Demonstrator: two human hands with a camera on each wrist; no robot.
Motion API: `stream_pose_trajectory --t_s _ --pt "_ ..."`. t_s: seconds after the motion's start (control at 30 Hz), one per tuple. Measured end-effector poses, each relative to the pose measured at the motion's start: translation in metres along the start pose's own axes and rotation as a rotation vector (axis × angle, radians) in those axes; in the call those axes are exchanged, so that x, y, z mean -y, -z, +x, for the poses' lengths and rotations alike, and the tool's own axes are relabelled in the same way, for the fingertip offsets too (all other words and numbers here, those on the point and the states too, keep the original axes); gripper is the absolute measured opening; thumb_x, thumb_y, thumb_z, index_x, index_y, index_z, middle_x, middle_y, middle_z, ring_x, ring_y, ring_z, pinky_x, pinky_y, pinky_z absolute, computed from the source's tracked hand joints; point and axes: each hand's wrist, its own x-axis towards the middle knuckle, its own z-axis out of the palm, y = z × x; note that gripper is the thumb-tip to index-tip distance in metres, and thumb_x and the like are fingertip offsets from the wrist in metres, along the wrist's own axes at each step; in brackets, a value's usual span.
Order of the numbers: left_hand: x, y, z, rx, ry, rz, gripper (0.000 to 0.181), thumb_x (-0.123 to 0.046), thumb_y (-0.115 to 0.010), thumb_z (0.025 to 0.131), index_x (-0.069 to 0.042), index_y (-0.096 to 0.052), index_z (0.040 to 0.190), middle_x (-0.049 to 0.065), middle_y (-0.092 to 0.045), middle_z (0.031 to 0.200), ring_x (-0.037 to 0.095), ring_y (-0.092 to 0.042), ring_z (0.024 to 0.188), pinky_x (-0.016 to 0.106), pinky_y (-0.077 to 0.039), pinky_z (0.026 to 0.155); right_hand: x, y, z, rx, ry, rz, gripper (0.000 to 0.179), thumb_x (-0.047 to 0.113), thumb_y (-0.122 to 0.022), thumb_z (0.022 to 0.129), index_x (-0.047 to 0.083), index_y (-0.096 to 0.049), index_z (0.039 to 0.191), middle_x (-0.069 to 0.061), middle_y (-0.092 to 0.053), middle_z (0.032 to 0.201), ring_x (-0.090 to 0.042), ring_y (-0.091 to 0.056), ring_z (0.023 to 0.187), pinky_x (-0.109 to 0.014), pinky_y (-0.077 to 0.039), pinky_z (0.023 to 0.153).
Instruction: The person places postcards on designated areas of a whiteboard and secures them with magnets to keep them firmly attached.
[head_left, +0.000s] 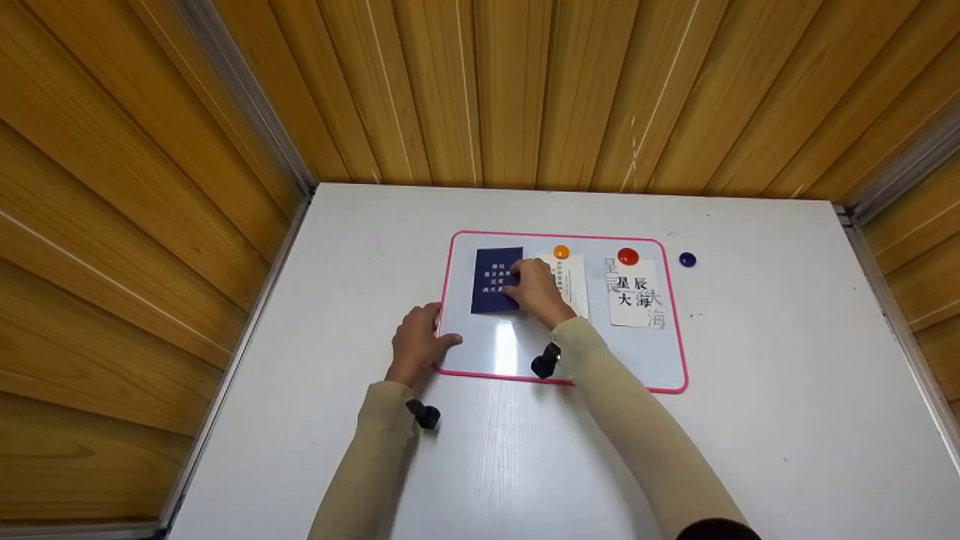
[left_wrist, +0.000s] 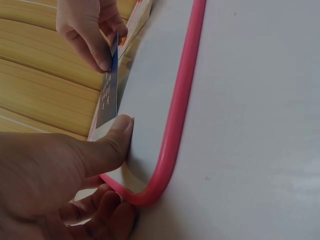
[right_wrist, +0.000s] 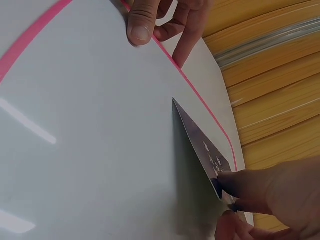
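Observation:
A whiteboard (head_left: 480, 345) with a pink rim lies on the white table. My left hand (head_left: 418, 341) grips its left edge, thumb on the top face and fingers curled at the rim, as the left wrist view (left_wrist: 60, 175) shows. A dark blue card (head_left: 495, 281) with white characters is at the board's upper left. My right hand (head_left: 541, 291) pinches this card by its right edge, which tilts up off the board in the right wrist view (right_wrist: 202, 142). Beside that hand is a white card (head_left: 576, 289), partly hidden, with an orange round magnet (head_left: 561, 252) at its top.
Farther right on the board, a red round magnet (head_left: 628, 256) sits atop another white card (head_left: 631, 304) with large black characters. A dark blue round magnet (head_left: 688, 259) lies on the table (head_left: 772, 360) off the board's right edge. Wood-patterned walls (head_left: 502, 90) stand behind and at both sides.

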Motion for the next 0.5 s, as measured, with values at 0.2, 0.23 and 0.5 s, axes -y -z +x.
stream_pose_trajectory --t_s 0.2,0.23,0.5 --pt "-0.0016 -0.0009 -0.0002 0.0 0.023 -0.017 0.069 -0.025 -0.09 0.08 -0.005 -0.061 0.14 0.009 -0.065 0.103 0.025 -0.06 0.091 0.046 -0.051 0.083 0.0031 -0.0055 -0.0011 0.02 -0.027 -0.034 0.036 0.01 -0.074 0.093 -0.01 -0.067 0.122 -0.024 -0.062 0.117 -0.035 -0.054 0.111 -0.047 -0.044 0.099" --pt "-0.002 -0.0009 -0.0005 0.0 0.026 -0.019 0.069 -0.025 -0.09 0.08 -0.004 -0.061 0.14 0.01 -0.065 0.104 0.025 -0.06 0.091 0.046 -0.051 0.083 0.0034 -0.0063 -0.0015 0.021 -0.028 -0.041 0.034 0.01 -0.073 0.094 -0.009 -0.068 0.121 -0.024 -0.062 0.116 -0.034 -0.054 0.11 -0.047 -0.045 0.098" --pt "-0.0043 -0.0007 -0.0014 0.001 0.06 -0.036 0.07 -0.024 -0.09 0.081 -0.006 -0.06 0.142 0.01 -0.065 0.106 0.026 -0.059 0.092 0.045 -0.05 0.085 0.0079 -0.0101 -0.0074 -0.001 -0.021 -0.075 0.022 0.008 -0.071 0.094 -0.008 -0.067 0.109 -0.024 -0.056 0.109 -0.035 -0.057 0.098 -0.049 -0.05 0.088"
